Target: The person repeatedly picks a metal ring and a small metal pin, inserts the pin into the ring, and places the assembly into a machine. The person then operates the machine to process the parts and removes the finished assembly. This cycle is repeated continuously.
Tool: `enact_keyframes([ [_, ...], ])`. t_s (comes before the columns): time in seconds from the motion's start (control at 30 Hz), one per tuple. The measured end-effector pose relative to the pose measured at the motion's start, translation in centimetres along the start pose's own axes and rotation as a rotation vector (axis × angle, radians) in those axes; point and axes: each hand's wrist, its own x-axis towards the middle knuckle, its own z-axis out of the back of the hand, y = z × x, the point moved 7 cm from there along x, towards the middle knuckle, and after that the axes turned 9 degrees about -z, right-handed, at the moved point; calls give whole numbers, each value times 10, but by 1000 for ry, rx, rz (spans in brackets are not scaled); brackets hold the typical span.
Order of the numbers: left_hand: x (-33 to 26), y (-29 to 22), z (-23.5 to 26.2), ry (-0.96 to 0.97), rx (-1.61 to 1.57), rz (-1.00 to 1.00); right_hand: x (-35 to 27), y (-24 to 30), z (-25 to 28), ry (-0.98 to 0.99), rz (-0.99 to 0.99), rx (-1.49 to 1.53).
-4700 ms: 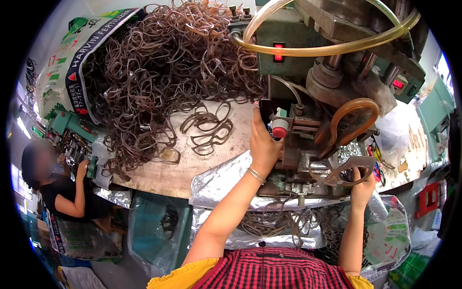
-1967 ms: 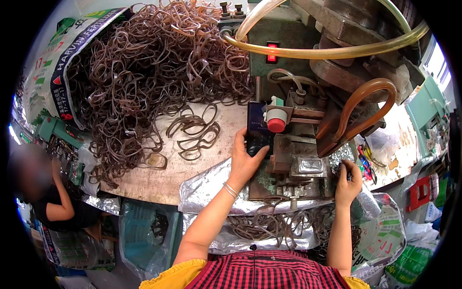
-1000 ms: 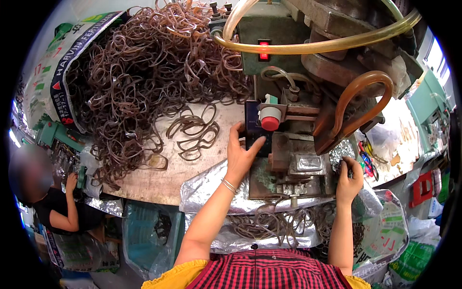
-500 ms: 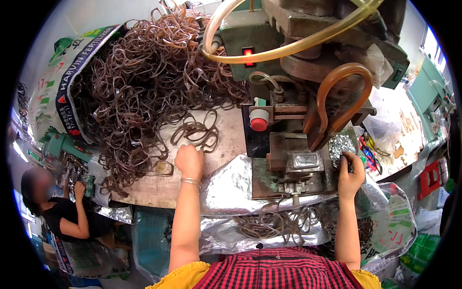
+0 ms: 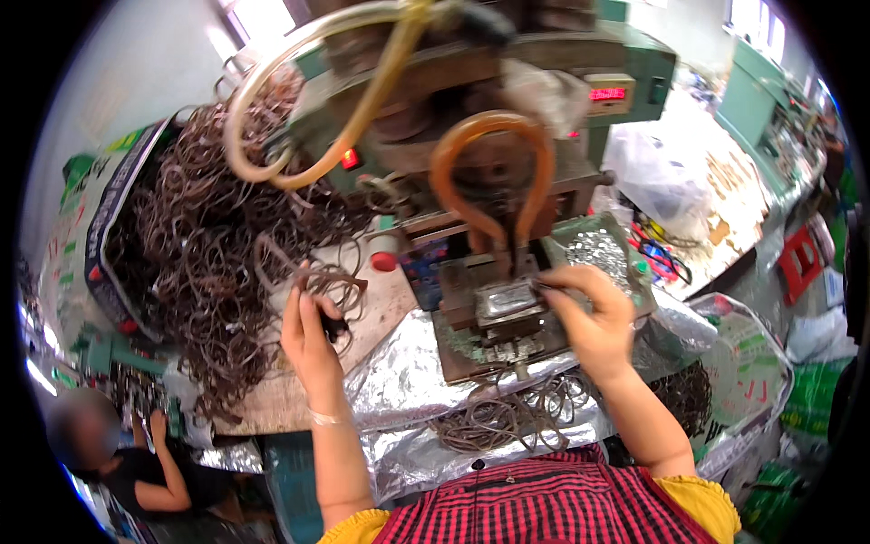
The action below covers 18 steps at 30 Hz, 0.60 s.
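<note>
My left hand (image 5: 311,349) is raised over the wooden tabletop, its fingers closed on a brown, belt-like strap (image 5: 317,275) whose curled loops hang beyond the fingertips. My right hand (image 5: 594,317) has its thumb and fingertips drawn together beside a small shiny metal block (image 5: 507,299) on the bed of a green press machine. Whatever sits between those right fingertips is too small to make out. Behind that hand, a green tray (image 5: 594,249) holds many small silvery pieces. An orange-brown hose (image 5: 494,122) loops over the block.
A large heap of brown straps (image 5: 227,227) spills from a printed sack (image 5: 118,218) at the left. More straps (image 5: 507,417) lie on silver foil at the near edge. A red button (image 5: 384,261) juts from the press. At the far left, another person (image 5: 163,476) works.
My right hand has left the tray of silvery pieces and come to the metal block. My left hand has risen from the tabletop with a strap. The view has swung right.
</note>
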Motion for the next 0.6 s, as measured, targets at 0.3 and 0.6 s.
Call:
enact_keyframes([
  [0.3,-19,-86,-86,103,199,-808,-11,-28,-46,4,-387,730],
  [0.6,-33,-100,-83,86,179,-861,-32,25,-22,140,-356,524],
])
